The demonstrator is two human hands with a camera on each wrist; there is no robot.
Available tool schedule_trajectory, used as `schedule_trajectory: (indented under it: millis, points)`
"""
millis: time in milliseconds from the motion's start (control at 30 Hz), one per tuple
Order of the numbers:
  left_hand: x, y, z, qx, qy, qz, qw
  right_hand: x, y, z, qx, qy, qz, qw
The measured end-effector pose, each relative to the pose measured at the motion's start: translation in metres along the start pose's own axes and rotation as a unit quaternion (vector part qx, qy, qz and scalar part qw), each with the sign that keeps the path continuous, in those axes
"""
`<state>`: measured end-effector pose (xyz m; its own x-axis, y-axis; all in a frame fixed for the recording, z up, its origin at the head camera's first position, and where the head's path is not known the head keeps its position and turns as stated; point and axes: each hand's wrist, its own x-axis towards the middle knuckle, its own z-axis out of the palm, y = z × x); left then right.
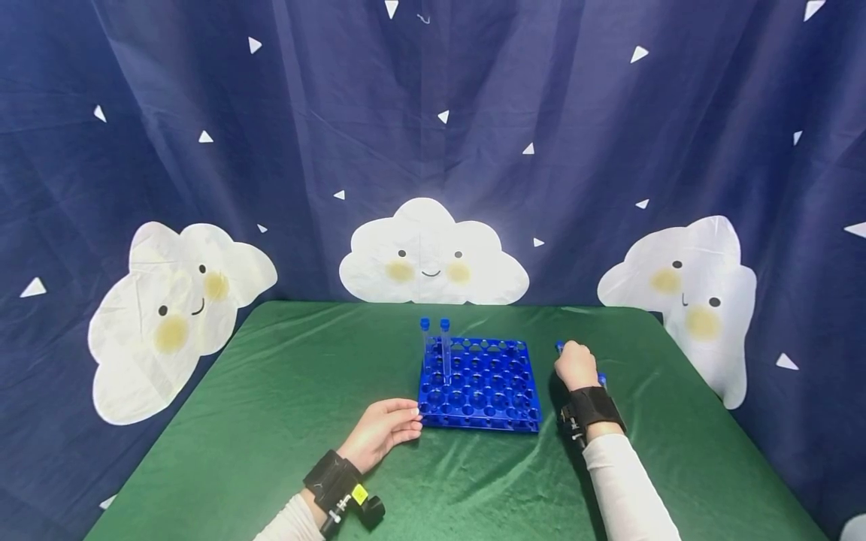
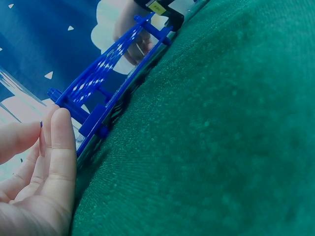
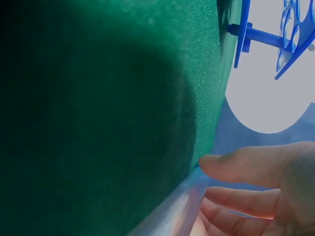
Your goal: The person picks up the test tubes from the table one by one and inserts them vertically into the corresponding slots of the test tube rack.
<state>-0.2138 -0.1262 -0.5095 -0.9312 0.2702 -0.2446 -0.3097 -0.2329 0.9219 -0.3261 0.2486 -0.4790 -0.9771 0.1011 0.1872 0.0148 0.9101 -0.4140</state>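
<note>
Test tube under the right hand, rack steadied by the left

Test tube (image 3: 179, 209) lies flat on the green tabletop (image 1: 271, 421) just right of the blue rack (image 1: 480, 387), and the right hand (image 1: 576, 366) is down on it. In the right wrist view the thumb and fingers (image 3: 246, 164) curl around the clear barrel, so the hand is taking hold of it; the blue cap end (image 1: 560, 346) peeks out beyond the knuckles in the head view. Nearer the person, the left hand (image 1: 382, 433) rests flat on the cloth with relaxed, straight fingers (image 2: 60, 147) touching the rack's near left corner, gripping nothing.

My judgement: the tube is light, stiff, smooth and apt to roll or slip on the cloth; whether it is glass or plastic cannot be told, so treat it as breakable. The mid-barrel, pinched between thumb and fingertips, looks the safest hold. The rack seems light enough to slide.

Farther back, two capped tubes (image 1: 435, 349) stand upright in the rack's far left corner, before a dark blue curtain (image 1: 433, 150) with clouds.
</note>
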Motion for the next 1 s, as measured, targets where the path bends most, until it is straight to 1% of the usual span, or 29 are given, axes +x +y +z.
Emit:
schedule_trajectory:
  millis: [200, 433, 667, 800, 1000]
  points:
    - [0.0, 0.0, -0.001, 0.0, -0.001, -0.001, 1.0, -0.002, -0.004, -0.004, 0.004, -0.03, 0.015, 0.999]
    - [0.0, -0.001, -0.001, -0.004, -0.003, -0.002, 1.0, -0.004, -0.005, -0.006, 0.013, -0.02, 0.007, 1.0]
    - [0.0, -0.001, -0.001, -0.003, -0.005, 0.004, 1.0, -0.006, -0.009, -0.02, 0.056, -0.031, 0.016, 0.998]
    - [0.001, -0.001, -0.001, 0.0, -0.002, 0.003, 1.0, -0.009, -0.013, -0.029, 0.077, -0.024, 0.011, 0.997]
    - [0.002, -0.002, -0.002, 0.0, -0.004, 0.002, 1.0, -0.015, -0.019, -0.038, 0.12, 0.01, 0.004, 0.993]
